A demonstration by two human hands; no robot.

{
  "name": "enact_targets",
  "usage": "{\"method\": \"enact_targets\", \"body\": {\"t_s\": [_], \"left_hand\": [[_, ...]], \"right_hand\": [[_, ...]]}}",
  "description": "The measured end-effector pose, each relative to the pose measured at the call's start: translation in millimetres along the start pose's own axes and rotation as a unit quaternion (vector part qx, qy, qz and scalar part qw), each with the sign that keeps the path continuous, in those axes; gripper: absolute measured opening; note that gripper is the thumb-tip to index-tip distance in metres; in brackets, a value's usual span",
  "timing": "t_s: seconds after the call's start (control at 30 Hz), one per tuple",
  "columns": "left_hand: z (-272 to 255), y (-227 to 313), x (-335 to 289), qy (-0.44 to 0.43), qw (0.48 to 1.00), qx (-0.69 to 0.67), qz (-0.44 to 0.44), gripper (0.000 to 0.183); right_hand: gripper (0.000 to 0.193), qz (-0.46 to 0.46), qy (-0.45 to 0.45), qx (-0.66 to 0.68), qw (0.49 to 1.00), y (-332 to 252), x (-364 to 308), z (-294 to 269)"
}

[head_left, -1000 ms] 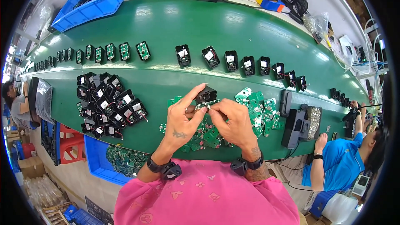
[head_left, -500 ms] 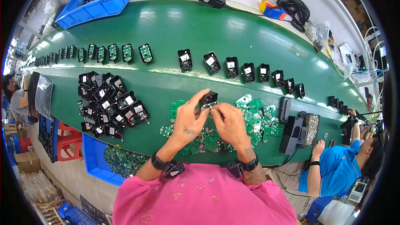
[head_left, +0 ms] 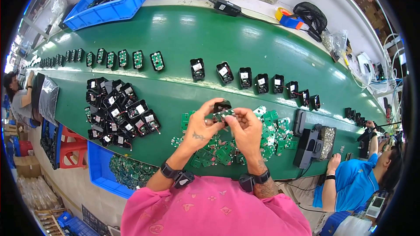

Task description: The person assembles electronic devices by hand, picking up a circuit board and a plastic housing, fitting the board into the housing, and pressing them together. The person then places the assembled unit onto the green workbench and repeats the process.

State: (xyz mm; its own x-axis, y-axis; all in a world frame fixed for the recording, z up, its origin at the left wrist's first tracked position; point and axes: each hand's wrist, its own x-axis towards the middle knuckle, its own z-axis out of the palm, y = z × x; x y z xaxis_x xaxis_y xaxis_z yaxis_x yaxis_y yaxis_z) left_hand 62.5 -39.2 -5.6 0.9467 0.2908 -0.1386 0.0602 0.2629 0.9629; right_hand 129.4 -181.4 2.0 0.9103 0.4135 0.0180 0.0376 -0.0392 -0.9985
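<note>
My left hand point(head_left: 202, 126) is closed around a small black plastic case point(head_left: 222, 105) in front of my chest. At the mouth of the case is a green circuit board point(head_left: 223, 115), tilted, with its component side partly showing. My right hand point(head_left: 246, 130) pinches the board at its right end, thumb on top. My fingers hide how far the board sits inside the case. Below and beside both hands lies a spread heap of loose green circuit boards point(head_left: 272, 127).
Left of me is a pile of black cases with parts inside point(head_left: 114, 112). Rows of cases point(head_left: 197, 70) run along the bench point(head_left: 183, 30). A blue crate point(head_left: 103, 16) stands far left, and a black device point(head_left: 309, 146) sits at right. Co-workers point(head_left: 350, 177) sit at both sides.
The board in my hands has tilted, so more of its face shows. My right hand has shifted slightly right and down, and its thumb now lies over the board. The whole view has moved slightly.
</note>
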Motion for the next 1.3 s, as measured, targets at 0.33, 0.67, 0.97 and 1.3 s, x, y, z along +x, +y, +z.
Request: {"method": "enact_targets", "body": {"t_s": [0.33,0.67,0.97,1.3], "left_hand": [[3,11,-3,0.002,0.996,0.093,0.003,0.068],[10,1,-4,-0.027,0.985,0.143,0.091,0.060],[17,-4,-4,0.055,0.964,0.212,0.148,0.060],[18,-5,-3,0.111,0.939,0.263,0.189,0.054]], "right_hand": [[0.014,0.082,0.008,0.113,0.990,-1,2,-17],[0.020,0.077,-0.095,-0.004,0.992,-17,13,-35],[0.025,0.032,-0.076,-0.140,0.987,-21,8,-23],[0.027,0.008,-0.089,-0.151,0.984,-15,-4,-16]]}}
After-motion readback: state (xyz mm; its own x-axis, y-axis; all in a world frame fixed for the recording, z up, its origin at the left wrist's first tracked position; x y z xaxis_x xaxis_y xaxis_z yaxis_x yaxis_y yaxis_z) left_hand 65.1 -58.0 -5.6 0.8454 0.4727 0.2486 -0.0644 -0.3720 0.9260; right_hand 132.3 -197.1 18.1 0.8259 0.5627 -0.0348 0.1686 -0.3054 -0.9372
